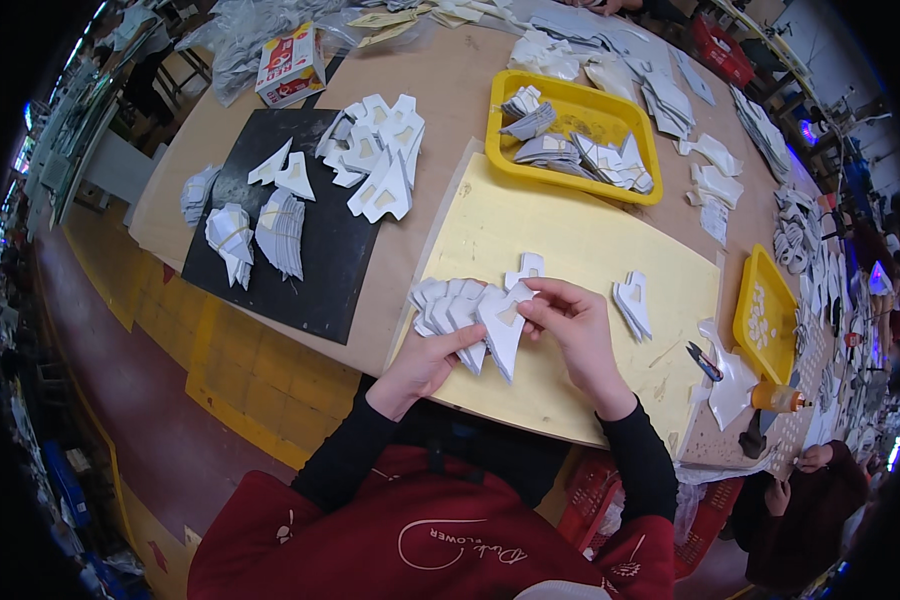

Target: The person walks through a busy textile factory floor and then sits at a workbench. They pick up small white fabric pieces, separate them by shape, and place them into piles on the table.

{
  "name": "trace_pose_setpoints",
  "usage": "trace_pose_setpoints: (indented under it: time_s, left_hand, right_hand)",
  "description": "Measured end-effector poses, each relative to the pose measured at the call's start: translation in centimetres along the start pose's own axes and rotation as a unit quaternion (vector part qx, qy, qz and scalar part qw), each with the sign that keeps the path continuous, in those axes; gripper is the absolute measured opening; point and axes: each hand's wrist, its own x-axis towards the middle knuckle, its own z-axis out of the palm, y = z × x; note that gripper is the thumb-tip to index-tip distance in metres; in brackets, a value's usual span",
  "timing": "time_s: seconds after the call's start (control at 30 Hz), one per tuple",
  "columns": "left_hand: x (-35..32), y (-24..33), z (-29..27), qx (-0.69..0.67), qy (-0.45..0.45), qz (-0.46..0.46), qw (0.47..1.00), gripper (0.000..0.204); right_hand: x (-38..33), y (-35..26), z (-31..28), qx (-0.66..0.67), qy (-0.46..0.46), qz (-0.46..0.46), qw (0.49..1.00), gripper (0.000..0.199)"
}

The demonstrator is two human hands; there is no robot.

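My left hand (422,362) grips a fanned-out stack of white cut pieces (448,312), its thumb on top; they look like flat shoe-upper parts. At the right end of that stack, my right hand (578,328) pinches the edge of a white piece with a cut-out window (507,322) between thumb and fingers. Just beyond, a small white piece (524,268) lies on the pale yellow board (570,235). Right of my right hand rests a little pile of similar pieces (632,306). The undersides of the held pieces are hidden.
At left, a black mat (315,290) bears loose white pieces (382,150) and banded bundles (281,232). A yellow tray (500,130) with more bundles stands beyond the board. On the right are snips (705,362), an orange bottle (776,398), another yellow tray (745,330) and a person's hands (815,458).
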Motion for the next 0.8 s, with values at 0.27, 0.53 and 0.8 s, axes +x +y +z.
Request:
trace_pose_setpoints:
  time_s: [0.27, 0.53, 0.8]
  left_hand:
    - [0.1, -0.4, -0.1, -0.018, 0.007, 0.036, 0.999, 0.049]
    - [0.5, -1.0, 0.2, 0.049, 0.052, 0.068, 0.995, 0.043]
    - [-0.1, 0.1, 0.6, -0.114, -0.028, -0.027, 0.993, 0.058]
  right_hand:
    - [0.0, 0.0, 0.3, -0.024, 0.031, -0.050, 0.998, 0.011]
    - [0.0, -0.5, -0.7, 0.010, 0.002, -0.032, 0.999, 0.009]
    - [0.1, -1.1, -1.8, -0.119, 0.092, -0.110, 0.982, 0.013]
